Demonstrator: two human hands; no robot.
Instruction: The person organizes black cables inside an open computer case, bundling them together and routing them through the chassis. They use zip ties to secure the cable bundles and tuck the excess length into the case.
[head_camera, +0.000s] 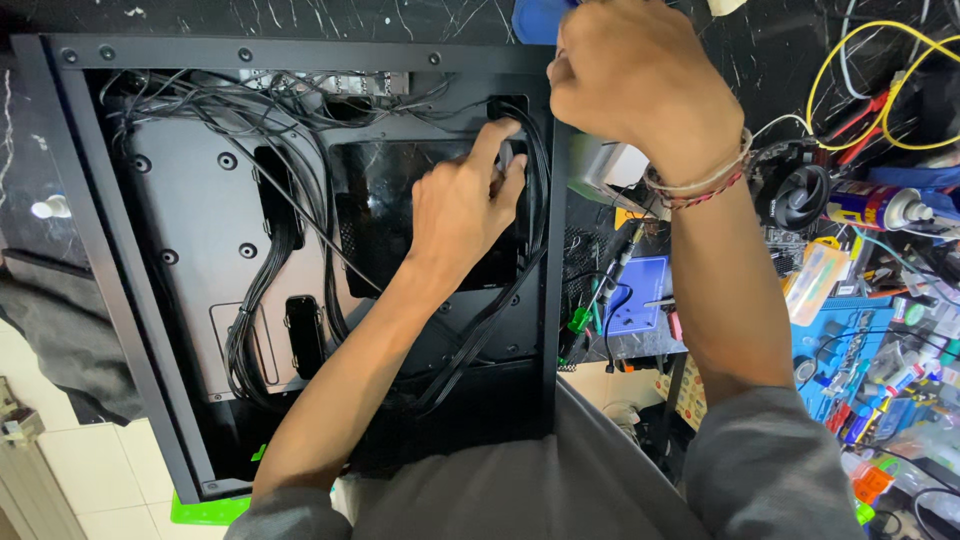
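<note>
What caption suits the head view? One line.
Left hand threads black cables inside a computer case; right hand grips its edge.

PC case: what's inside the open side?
Inside the PC case: black cable bundles, a metal tray, a dark cutout. The left hand hides the cable ends.

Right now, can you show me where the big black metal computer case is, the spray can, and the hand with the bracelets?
Black metal computer case (300, 55), head view, top frame edge.
Blue and yellow spray can (868, 206), head view, its body.
Right hand with bracelets (630, 75), head view, back of hand.
</note>
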